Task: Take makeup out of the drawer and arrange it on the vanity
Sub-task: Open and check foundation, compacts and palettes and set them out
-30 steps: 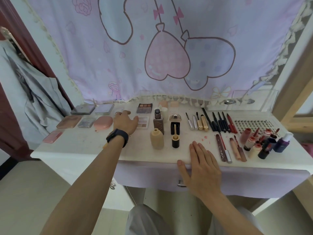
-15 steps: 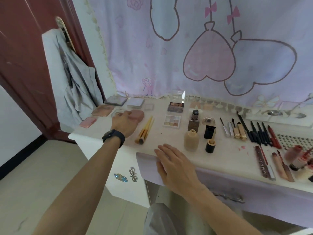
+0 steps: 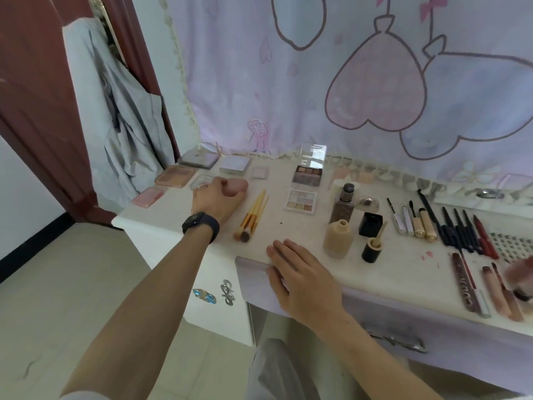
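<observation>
On the white table (image 3: 288, 226), the left hand (image 3: 217, 197) curls its fingers over one pink oval compact (image 3: 241, 185). The right hand (image 3: 300, 275) lies flat at the front edge, holding nothing. Two eyeshadow palettes (image 3: 301, 200) lie near.

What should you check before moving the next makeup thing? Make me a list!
1. Left hand curled round the pink compact: ok.
2. Right hand flat on the vanity edge, holding nothing: ok.
3. Brushes lying close beside the left hand, easy to bump: not ok.
4. Beige bottle standing upright: ok.
5. More makeup inside the drawer: cannot tell, it looks shut.
</observation>
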